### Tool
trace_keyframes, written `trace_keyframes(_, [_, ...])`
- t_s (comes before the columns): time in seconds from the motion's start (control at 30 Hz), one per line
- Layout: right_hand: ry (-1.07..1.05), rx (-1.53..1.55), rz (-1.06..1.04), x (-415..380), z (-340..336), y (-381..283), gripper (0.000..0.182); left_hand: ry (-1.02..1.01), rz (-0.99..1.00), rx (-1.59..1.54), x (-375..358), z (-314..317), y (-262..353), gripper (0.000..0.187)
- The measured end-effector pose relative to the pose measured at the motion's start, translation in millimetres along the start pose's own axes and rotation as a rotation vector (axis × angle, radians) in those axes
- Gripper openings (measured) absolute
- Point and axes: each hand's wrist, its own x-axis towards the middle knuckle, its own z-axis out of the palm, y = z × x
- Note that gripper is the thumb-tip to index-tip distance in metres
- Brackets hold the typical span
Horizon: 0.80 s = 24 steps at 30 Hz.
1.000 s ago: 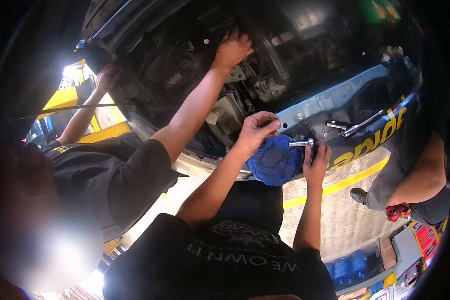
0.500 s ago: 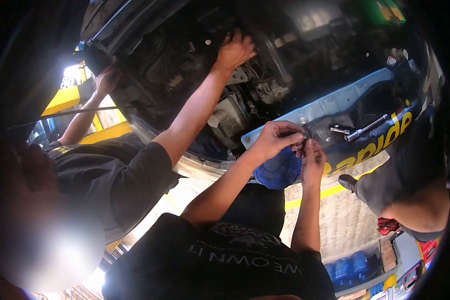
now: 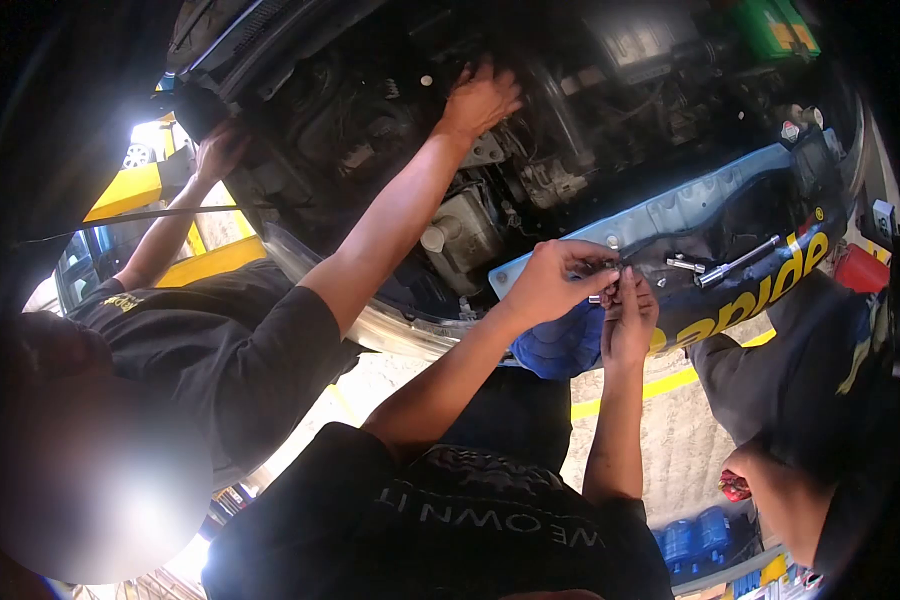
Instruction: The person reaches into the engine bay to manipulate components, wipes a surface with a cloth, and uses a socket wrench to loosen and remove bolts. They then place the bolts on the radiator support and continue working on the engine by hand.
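My left hand is closed, with thumb and fingers pinched together over the front edge of the car. Facing it, my right hand is closed too, its fingertips meeting the left ones. Between them is a small dark part, mostly covered by the fingers and too small to name. Just beneath the hands lies a dark blue fender cover with yellow lettering. On this cover, right of my hands, rest a ratchet handle and a short socket piece.
A light blue metal crossbar runs along the engine bay. At left, a co-worker's hand reaches into the bay. Another person's hand at right holds something red. Blue water jugs stand at lower right.
Both my hands stay together, with slight finger movement around the small part. The person at right has shifted and leans in closer. The co-worker's hand stays inside the bay.
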Motion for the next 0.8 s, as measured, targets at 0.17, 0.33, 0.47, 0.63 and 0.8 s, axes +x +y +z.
trace_keyframes(0.17, [0.044,-0.041,-0.057,-3,8,-1,0.021,0.106,0.068,0.141,-2,5,13,0.033])
trace_keyframes(0.33, [0.074,-0.024,-0.084,-1,12,1,0.020,0.220,0.154,0.103,0,12,14,0.024])
trace_keyframes(0.47, [0.034,0.016,-0.101,3,14,0,0.020,0.215,0.185,0.159,2,9,12,0.024])
trace_keyframes(0.63, [0.057,0.017,-0.049,9,38,-17,0.022,0.431,0.169,0.013,19,-25,28,0.016])
trace_keyframes(0.8, [0.078,-0.124,-0.089,9,17,-20,0.028,0.720,0.483,0.234,100,-145,59,0.014])
